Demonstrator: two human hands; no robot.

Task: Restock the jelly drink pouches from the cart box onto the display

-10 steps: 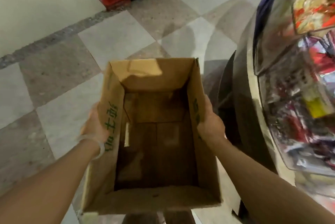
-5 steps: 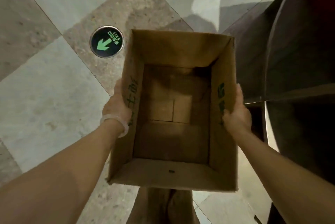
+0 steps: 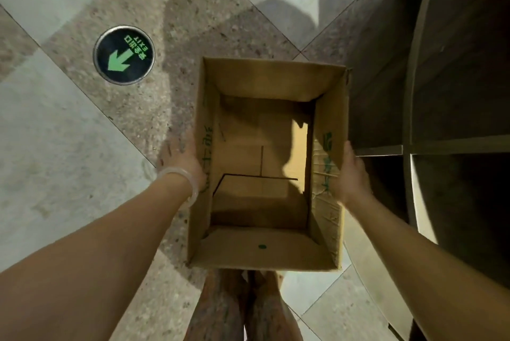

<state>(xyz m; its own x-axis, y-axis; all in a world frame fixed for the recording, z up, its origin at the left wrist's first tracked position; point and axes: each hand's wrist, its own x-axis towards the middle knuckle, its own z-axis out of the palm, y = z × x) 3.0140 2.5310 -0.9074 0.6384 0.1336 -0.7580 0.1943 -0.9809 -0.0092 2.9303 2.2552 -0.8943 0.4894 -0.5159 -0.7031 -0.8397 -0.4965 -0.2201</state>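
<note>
An open brown cardboard box (image 3: 262,251) with green print on its sides is in the middle of the head view, above the tiled floor. Its inside is bare, and no jelly drink pouches show anywhere. My left hand (image 3: 180,158), with a pale bangle at the wrist, presses flat against the box's left outer wall. On the opposite wall my right hand (image 3: 352,172) presses with straight fingers. The box is carried between the two palms. Whether its bottom touches the floor is hidden.
The dark curved base of the display (image 3: 455,92) fills the right side, close to the box's right wall. A round black floor marker with a green exit arrow (image 3: 123,55) lies at the left. My legs (image 3: 242,307) show under the box.
The view tipped from the display's stocked shelves down to the floor. The box, still between both hands, has dropped lower and shifted right, beside the display base.
</note>
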